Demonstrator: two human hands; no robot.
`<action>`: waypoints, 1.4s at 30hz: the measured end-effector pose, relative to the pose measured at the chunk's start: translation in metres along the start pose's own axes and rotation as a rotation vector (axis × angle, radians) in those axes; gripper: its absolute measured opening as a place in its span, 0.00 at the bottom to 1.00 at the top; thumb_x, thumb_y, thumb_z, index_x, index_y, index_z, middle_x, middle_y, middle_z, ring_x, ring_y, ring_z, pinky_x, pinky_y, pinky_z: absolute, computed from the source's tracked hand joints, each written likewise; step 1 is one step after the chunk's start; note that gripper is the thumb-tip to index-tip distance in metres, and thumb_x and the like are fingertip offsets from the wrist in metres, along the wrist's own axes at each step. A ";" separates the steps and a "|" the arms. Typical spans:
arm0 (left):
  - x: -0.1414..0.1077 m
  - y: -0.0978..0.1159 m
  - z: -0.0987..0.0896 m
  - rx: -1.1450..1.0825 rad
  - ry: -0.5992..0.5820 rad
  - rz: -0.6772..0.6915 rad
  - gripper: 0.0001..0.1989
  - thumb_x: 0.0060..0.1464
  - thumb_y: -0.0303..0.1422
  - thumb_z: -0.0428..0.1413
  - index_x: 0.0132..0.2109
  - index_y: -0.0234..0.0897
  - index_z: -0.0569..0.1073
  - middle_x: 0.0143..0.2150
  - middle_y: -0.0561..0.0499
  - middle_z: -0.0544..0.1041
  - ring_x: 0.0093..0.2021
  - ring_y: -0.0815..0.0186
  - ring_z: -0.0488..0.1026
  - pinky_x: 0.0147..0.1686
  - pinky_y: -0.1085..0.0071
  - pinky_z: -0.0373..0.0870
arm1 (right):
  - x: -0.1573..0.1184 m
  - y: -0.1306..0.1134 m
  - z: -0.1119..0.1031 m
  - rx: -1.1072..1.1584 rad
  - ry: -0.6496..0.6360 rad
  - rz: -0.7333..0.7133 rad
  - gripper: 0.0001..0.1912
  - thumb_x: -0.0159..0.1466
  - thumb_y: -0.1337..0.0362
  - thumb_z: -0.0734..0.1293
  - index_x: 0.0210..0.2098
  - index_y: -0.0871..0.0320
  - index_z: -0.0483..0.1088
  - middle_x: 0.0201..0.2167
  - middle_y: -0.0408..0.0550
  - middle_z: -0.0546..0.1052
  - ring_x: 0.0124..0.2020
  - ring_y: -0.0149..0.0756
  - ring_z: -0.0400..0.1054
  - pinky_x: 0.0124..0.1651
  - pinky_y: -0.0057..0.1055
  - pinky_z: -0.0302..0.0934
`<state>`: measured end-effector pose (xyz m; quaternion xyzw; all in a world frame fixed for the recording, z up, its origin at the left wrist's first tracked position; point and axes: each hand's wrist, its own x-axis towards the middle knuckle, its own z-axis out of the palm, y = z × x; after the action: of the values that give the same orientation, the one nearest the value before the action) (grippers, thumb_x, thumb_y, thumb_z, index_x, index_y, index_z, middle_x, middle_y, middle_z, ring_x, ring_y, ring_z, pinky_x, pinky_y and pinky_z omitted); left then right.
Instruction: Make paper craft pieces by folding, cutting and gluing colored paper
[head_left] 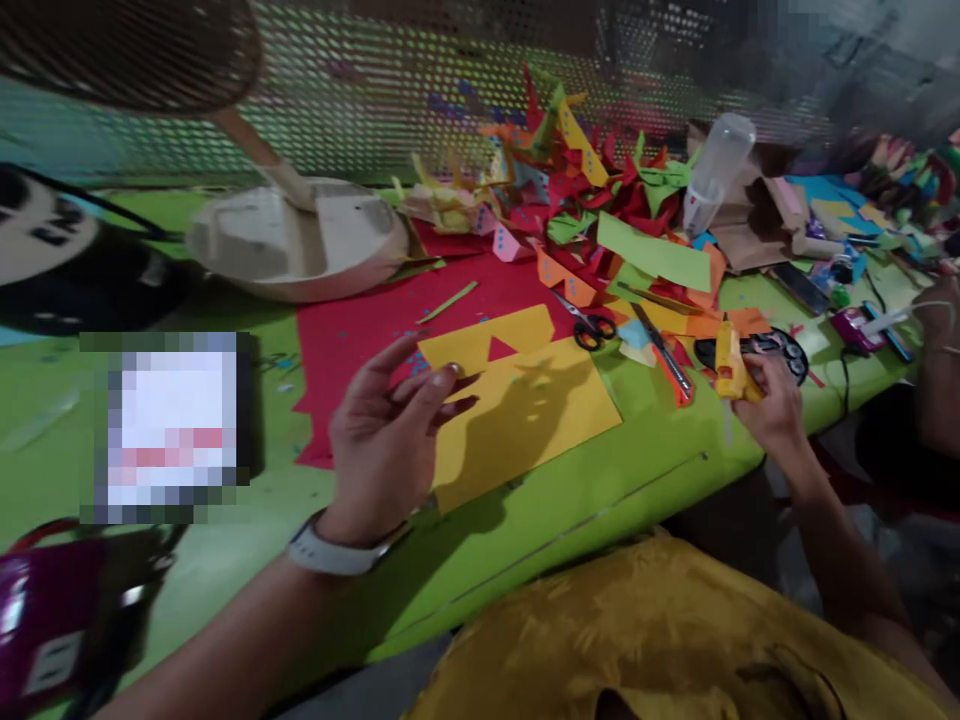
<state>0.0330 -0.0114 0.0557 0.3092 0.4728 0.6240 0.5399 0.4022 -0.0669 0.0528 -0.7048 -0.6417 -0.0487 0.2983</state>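
Note:
Above the left edge of a yellow paper sheet [525,420], my left hand [394,430] hovers with its fingers loosely curled and apart; nothing shows between them. My right hand [772,405] is wrapped round a yellow glue gun [727,360] at the table's front edge. The yellow sheet has a notched upper strip and lies partly over red paper [360,350]. Black-handled scissors [594,332] touch the sheet's upper right. An orange-and-black cutter [673,372] lies between the scissors and the glue gun.
Behind are a pale bowl [352,250] and a pile of coloured paper cutouts [570,200] beside an upturned clear bottle [720,170]. A blurred-out device [176,410] lies left. Another person's arm [937,370] is at far right.

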 end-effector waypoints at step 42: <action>-0.002 -0.015 -0.021 0.034 -0.027 -0.055 0.27 0.43 0.38 0.71 0.51 0.42 0.74 0.30 0.57 0.80 0.35 0.66 0.81 0.31 0.75 0.77 | 0.101 -0.111 0.043 -0.214 -0.620 -0.460 0.10 0.68 0.62 0.62 0.40 0.54 0.75 0.38 0.51 0.80 0.39 0.43 0.74 0.34 0.33 0.60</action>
<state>0.0201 -0.0195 0.0342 0.3135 0.4844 0.5966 0.5578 0.3021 0.0424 0.1029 -0.5513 -0.8336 0.0344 -0.0031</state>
